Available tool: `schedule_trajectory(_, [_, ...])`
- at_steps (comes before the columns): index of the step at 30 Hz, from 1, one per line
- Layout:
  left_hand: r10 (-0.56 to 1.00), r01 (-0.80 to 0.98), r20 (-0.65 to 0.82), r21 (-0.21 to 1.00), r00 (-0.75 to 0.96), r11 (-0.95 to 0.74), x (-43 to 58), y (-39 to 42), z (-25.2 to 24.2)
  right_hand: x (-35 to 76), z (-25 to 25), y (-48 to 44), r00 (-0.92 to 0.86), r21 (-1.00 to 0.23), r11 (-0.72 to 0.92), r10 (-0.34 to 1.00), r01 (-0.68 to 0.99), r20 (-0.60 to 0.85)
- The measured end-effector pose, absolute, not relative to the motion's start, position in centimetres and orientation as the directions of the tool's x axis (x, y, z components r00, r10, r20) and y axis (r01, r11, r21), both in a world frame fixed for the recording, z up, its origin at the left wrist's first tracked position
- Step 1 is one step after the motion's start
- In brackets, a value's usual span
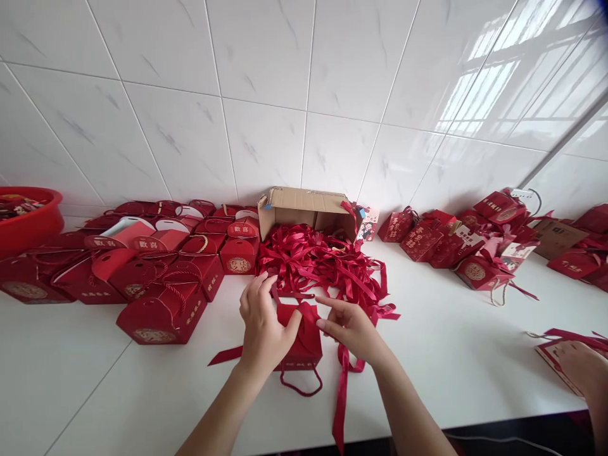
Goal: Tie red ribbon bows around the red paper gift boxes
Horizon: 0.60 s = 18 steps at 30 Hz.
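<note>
In front of me on the table stands a small red gift box (311,345) with a twisted cord handle (304,391) hanging down its near side. A red satin ribbon (341,399) lies around the box, one tail sticking out to the left, another trailing towards the table's front edge. My left hand (263,323) curves around the box's left side, its thumb pressed on the ribbon at the top. On the right, my right hand (349,326) pinches the ribbon beside the box top, index finger stretched out. Its lower fingers are partly hidden.
Behind the box, a heap of red ribbons (323,259) spills from a cardboard box (304,201). Several red boxes (161,313) crowd the left, near a red basin (42,225). More ribboned boxes (479,269) stand right. Another person's hand (579,364) rests on a box.
</note>
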<state>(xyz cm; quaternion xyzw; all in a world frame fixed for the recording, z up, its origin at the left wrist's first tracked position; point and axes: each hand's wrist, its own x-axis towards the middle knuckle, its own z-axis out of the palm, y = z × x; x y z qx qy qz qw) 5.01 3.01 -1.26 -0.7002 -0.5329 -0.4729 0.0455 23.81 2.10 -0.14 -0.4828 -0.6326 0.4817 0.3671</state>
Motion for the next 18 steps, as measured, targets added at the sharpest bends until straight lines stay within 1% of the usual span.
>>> schedule_trajectory(1, [0.704,0.789,0.71,0.442,-0.017,-0.427,5.0,3.0,-1.3,23.3,-0.3,2.2,-0.274,-0.948,0.107,0.961,0.301,0.022])
schedule_trajectory(3, [0.702,0.795,0.713,0.426,-0.001,-0.432,5.0,2.9,-1.4,22.1,-0.4,2.5,-0.307,-0.922,0.187,0.948,0.338,0.08])
schedule_trajectory(6, [0.724,0.815,0.689,0.399,0.036,-0.42,4.5,2.5,-0.9,20.7,-0.5,2.7,-0.336,-0.922,0.245,0.932,0.299,0.139])
schedule_trajectory(8, [0.792,0.805,0.604,0.427,0.085,-0.411,3.5,2.2,-0.3,20.3,-0.8,2.7,-0.293,-0.929,0.249,0.942,0.273,0.167])
schedule_trajectory(9, [0.836,0.782,0.536,0.466,0.122,-0.413,2.8,2.0,0.0,20.2,-1.0,2.8,-0.253,-0.929,0.253,0.95,0.27,0.185])
schedule_trajectory(11, [0.907,0.708,0.381,0.59,0.18,-0.389,1.4,1.9,0.2,20.2,-1.6,2.7,-0.183,-0.92,0.278,0.955,0.275,0.234])
schedule_trajectory(13, [0.954,0.622,0.246,0.724,0.172,-0.299,0.4,2.0,-0.1,20.2,-2.0,2.6,-0.156,-0.914,0.304,0.95,0.269,0.27])
schedule_trajectory(15, [0.98,0.533,0.126,0.825,0.152,-0.188,-0.1,2.5,-0.9,20.2,-2.2,2.5,-0.181,-0.923,0.298,0.949,0.242,0.258])
schedule_trajectory(18, [0.972,0.382,-0.04,0.923,0.231,-0.053,-0.1,3.3,-2.5,20.0,-2.1,2.1,-0.227,-0.954,0.227,0.957,0.196,0.181])
